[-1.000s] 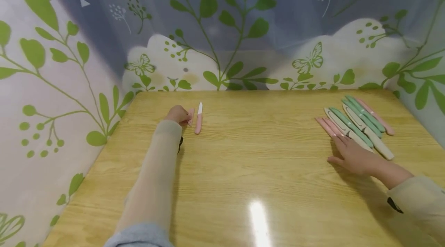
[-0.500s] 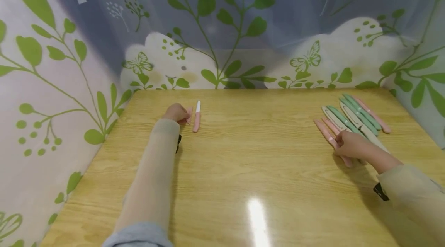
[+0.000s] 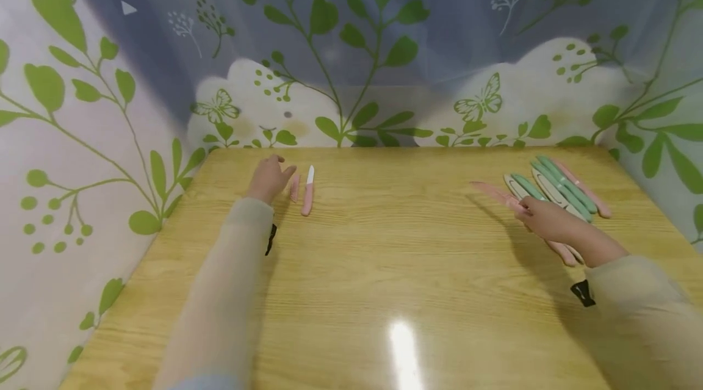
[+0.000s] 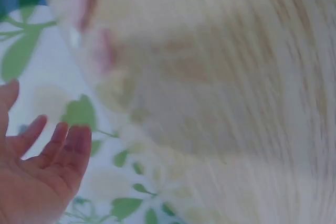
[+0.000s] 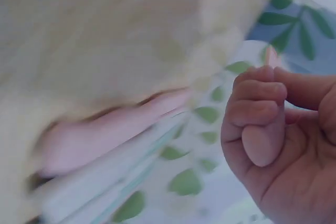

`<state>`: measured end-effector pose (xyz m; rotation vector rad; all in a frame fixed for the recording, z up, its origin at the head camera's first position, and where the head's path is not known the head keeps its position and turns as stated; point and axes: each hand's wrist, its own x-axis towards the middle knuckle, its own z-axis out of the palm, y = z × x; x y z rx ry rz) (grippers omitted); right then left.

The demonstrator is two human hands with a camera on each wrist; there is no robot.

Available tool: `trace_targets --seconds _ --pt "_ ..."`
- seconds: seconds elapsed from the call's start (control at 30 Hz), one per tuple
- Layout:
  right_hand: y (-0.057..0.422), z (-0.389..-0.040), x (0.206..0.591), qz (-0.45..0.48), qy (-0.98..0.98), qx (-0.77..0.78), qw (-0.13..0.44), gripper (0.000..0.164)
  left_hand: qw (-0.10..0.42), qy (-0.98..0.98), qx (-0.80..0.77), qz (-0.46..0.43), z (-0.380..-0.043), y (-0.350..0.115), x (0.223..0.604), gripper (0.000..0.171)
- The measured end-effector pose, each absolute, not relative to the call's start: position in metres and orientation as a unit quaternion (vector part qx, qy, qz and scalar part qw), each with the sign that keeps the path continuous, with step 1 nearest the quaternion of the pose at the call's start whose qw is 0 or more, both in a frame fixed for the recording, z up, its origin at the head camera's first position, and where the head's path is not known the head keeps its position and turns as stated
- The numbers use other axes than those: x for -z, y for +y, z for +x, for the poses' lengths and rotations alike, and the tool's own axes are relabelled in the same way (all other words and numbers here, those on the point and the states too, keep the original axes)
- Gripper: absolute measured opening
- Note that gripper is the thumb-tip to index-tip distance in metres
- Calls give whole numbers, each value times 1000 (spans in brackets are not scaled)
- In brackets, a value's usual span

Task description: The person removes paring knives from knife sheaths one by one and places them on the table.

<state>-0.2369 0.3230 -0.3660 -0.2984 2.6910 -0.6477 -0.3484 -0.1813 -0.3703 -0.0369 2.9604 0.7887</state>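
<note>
My left hand (image 3: 267, 179) is over the table's back left with its fingers spread, holding nothing. Just right of it lie a small pink blade sheath (image 3: 295, 188) and a pink-handled knife (image 3: 309, 191) with a bare white blade. Both appear blurred in the left wrist view, at top left. My right hand (image 3: 551, 219) grips a pink knife (image 3: 493, 193), raised above the table and pointing left. In the right wrist view the fingers curl round its handle (image 5: 261, 145). Another pink knife (image 3: 562, 252) lies partly hidden below that hand.
Green knives (image 3: 566, 184), cream knives (image 3: 549, 188) and a pink knife (image 3: 587, 191) lie side by side at the back right of the wooden table (image 3: 395, 243). Leaf-patterned walls (image 3: 384, 97) stand along the table's back and sides.
My right hand has picked a pink knife off the row and lifted it, swinging its tip left. My left hand has let go of the pink sheath and drawn back leftward, opening its fingers.
</note>
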Motion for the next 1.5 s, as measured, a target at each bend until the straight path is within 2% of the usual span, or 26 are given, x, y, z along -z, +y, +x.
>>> trace_targets --seconds 0.3,0.5,0.63,0.77,0.87,1.1,1.23,1.37,1.5 --pt "249 -232 351 -147 955 220 137 34 76 934 -326 125 -312 -132 348 77" --pt "213 -226 344 -187 959 186 108 30 40 935 -254 246 -273 -89 338 91" --pt "202 -214 350 -198 957 187 96 30 33 928 -212 306 -251 -63 348 97" --pt "194 -202 356 -204 959 174 91 27 46 921 -208 327 -234 -47 358 99" --pt "189 -200 355 -218 959 163 77 25 38 917 -218 333 -227 -41 360 99" --pt "183 -205 344 -258 953 155 35 25 18 913 -205 353 -228 -35 352 99" --pt "181 -203 343 -264 951 160 33 25 21 912 -190 362 -226 -33 355 100" --pt "179 -200 346 -270 947 171 31 23 38 912 -183 366 -222 -31 362 96" --pt "176 -199 352 -295 940 171 1 20 73 913 -183 358 -219 -31 365 85"
